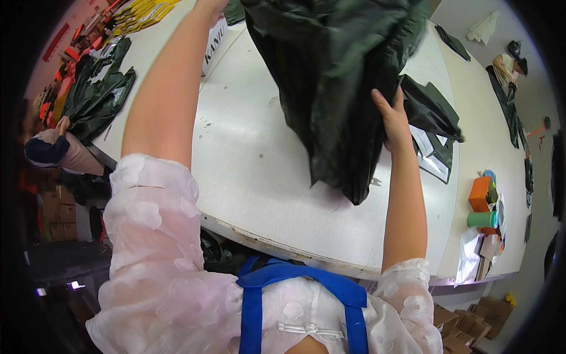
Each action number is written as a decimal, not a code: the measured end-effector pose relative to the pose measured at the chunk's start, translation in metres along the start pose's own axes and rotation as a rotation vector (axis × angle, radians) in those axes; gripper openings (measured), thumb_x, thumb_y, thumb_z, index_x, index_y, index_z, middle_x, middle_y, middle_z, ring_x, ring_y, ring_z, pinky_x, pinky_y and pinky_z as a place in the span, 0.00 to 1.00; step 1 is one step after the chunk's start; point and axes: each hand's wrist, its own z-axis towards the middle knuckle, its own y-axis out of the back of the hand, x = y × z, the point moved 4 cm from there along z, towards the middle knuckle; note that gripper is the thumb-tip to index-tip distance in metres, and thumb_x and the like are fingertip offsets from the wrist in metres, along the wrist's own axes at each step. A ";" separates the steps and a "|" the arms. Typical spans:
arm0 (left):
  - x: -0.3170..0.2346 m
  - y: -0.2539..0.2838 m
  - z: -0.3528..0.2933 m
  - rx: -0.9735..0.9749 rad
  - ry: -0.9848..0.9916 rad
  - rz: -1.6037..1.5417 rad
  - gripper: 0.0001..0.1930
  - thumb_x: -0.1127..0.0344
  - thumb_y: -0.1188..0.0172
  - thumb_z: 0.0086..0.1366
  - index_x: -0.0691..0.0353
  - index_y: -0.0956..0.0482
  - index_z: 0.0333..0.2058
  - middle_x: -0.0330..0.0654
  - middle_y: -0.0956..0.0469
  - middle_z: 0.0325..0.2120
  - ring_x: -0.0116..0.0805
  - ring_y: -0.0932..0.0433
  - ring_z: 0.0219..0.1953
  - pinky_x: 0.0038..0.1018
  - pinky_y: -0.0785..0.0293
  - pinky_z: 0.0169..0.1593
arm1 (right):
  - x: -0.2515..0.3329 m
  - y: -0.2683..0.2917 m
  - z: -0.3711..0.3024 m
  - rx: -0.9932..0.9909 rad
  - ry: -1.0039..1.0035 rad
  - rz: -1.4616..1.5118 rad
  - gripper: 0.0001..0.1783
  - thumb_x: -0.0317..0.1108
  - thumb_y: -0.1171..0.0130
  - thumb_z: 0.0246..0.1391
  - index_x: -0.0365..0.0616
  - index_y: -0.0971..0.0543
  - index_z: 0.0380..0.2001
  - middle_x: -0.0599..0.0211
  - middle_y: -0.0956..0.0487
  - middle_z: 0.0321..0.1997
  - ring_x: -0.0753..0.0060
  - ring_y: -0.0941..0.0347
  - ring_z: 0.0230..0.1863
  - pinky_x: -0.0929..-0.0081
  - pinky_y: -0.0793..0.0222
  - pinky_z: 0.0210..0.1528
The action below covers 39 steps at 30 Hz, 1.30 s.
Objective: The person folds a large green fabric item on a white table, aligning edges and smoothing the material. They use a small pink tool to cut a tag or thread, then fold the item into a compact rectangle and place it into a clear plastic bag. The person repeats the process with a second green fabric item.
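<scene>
A large dark green garment [330, 88] of thin shiny cloth hangs in loose folds above the white table [236, 141]; its upper part runs out of view. My right hand [396, 123] is closed on its right side, thumb in front and the other fingers mostly hidden. Only the wrist end of my left hand [211, 5] shows at the top edge, so its fingers are out of sight. Beside the garment's lower end lie small metal snips [375, 182], partly covered. More dark green pieces [433, 109] with white sheets lie just right of my right hand.
A white box [213, 47] stands beyond my left forearm. Dark green garments [100, 88] and yellow packets [141, 15] lie on the left. An orange box [480, 194] and a green roll [481, 219] stand on the right. Co-workers [65, 150] work on both sides.
</scene>
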 end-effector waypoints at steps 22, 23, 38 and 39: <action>0.317 -0.091 -0.239 0.217 0.384 0.239 0.31 0.83 0.49 0.52 0.54 0.34 0.57 0.44 0.27 0.35 0.34 0.27 0.35 0.27 0.29 0.38 | -0.165 0.069 -0.097 -0.325 -0.371 -0.441 0.39 0.23 0.42 0.50 0.39 0.45 0.64 0.48 0.32 0.57 0.55 0.28 0.50 0.63 0.30 0.50; 0.296 -0.092 -0.245 0.103 0.218 0.312 0.29 0.82 0.49 0.52 0.56 0.31 0.54 0.44 0.26 0.36 0.36 0.27 0.38 0.28 0.28 0.42 | -0.152 0.056 -0.107 -0.334 -0.242 -0.982 0.42 0.26 0.38 0.48 0.35 0.47 0.65 0.46 0.35 0.60 0.51 0.30 0.53 0.60 0.33 0.54; 0.225 -0.220 -0.245 0.593 -0.004 0.607 0.15 0.60 0.40 0.61 0.61 0.31 0.42 0.52 0.20 0.34 0.52 0.20 0.39 0.41 0.24 0.42 | -0.175 0.041 0.056 -0.098 -0.039 -0.324 0.16 0.28 0.38 0.44 0.39 0.23 0.40 0.62 0.21 0.33 0.68 0.24 0.37 0.71 0.30 0.42; 0.226 -0.203 -0.241 0.458 0.012 0.471 0.14 0.62 0.41 0.61 0.62 0.31 0.42 0.53 0.20 0.32 0.50 0.19 0.38 0.38 0.24 0.42 | -0.154 0.047 0.050 -0.091 -0.016 0.113 0.14 0.25 0.42 0.46 0.39 0.23 0.39 0.69 0.22 0.33 0.73 0.27 0.36 0.75 0.31 0.41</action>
